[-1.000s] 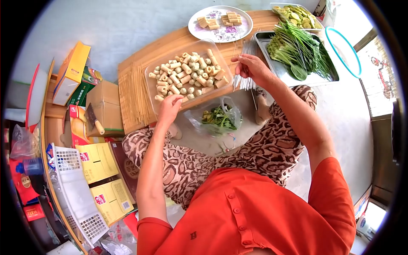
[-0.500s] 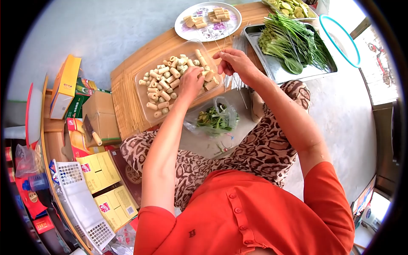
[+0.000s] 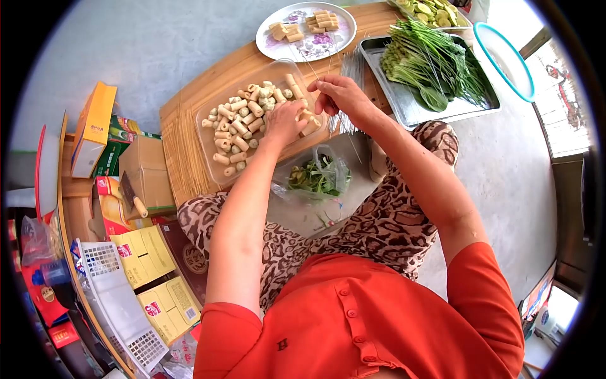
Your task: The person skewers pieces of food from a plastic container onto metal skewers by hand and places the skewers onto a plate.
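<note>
A clear plastic tub [image 3: 211, 151] on the wooden table holds many short beige rolls [image 3: 240, 126]. My left hand [image 3: 287, 121] is over the right part of the tub, its fingers bent down at the rolls; what they hold is hidden. Just right of it, my right hand [image 3: 341, 98] is closed on thin metal skewers [image 3: 310, 65], which slant up and left past its fingertips. More metal skewers [image 3: 353, 72] lie on the table beyond this hand. A white flowered plate [image 3: 303, 47] with two small piles of cut beige rolls [image 3: 322, 22] sits behind the tub.
To the right, a metal tray [image 3: 404, 107] holds green vegetables, with a container of sliced vegetables [image 3: 435, 12] behind. Wooden sticks lie left of the tub. A plastic bag of greens [image 3: 315, 174] is below the table edge. Boxes and a knife [image 3: 134, 197] stand left.
My left hand has moved from the tub's near edge to its right part. My right hand has come closer to it with the skewers. The view has shifted slightly.
</note>
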Demonstrator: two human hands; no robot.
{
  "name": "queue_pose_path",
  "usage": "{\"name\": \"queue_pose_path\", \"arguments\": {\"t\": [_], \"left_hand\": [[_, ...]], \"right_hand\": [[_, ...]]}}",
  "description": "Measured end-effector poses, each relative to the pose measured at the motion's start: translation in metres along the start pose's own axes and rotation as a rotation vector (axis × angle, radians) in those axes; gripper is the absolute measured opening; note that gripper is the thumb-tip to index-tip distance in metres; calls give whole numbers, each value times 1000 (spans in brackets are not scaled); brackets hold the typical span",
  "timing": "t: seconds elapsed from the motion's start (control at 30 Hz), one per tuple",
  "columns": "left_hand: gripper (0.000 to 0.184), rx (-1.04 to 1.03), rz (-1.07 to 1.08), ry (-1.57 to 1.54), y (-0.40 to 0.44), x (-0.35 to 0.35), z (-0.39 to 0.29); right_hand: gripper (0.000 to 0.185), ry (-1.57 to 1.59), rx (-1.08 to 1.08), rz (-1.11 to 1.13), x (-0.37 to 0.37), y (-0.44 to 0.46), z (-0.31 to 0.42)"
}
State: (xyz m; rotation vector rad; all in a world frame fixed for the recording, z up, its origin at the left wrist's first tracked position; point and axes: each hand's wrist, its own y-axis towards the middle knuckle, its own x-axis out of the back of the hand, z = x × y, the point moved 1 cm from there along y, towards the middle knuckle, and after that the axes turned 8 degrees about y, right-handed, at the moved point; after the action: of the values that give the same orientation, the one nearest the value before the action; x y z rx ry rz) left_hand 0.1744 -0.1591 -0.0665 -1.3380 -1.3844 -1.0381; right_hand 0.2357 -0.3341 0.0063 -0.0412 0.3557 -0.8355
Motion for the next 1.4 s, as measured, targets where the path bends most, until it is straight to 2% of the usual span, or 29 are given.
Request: {"name": "queue_pose_path", "arguments": {"t": [0.13, 0.33, 0.4, 0.47, 0.53, 0.57, 0.6, 0.67, 0.73, 0.8, 0.83, 0.97, 1.4], "left_hand": [[19, -26, -63, 46, -4, -11, 8], [17, -47, -93, -72, -18, -8, 21], [19, -6, -166, -255, -27, 3, 31], [22, 94, -190, -269, -31, 11, 47], [23, 231, -138, -734, -31, 11, 75], [27, 207, -146, -973, -35, 22, 79], [27, 315, -145, -1085, -39, 32, 85], [26, 384, -181, -1332, -48, 49, 92], [24, 386, -209, -1446, -55, 55, 105], [21, 485, -276, -1767, -60, 55, 114], [21, 454, -288, -1817, -63, 51, 119], [23, 564, -354, -1903, -66, 32, 125], [25, 558, -342, -1907, -69, 33, 114]], "right_hand": [[24, -12, 1, 6, -1, -1, -5], [24, -40, -22, 4, -3, -5, -6], [24, -41, -22, 41, -7, -5, -7], [24, -69, -26, 58, -11, -6, -8], [24, -99, -24, 80, -16, -7, -9], [24, -122, -18, 103, -19, -7, -10], [25, -144, -11, 127, -22, -6, -12], [25, -171, -44, 135, -35, -10, -12], [25, -199, -70, 207, -46, -12, -17], [25, -242, -101, 265, -56, -10, -28], [25, -248, -110, 291, -60, -11, -32], [26, -313, -136, 354, -76, -13, -41], [23, -312, -149, 339, -87, -9, -45]]}}
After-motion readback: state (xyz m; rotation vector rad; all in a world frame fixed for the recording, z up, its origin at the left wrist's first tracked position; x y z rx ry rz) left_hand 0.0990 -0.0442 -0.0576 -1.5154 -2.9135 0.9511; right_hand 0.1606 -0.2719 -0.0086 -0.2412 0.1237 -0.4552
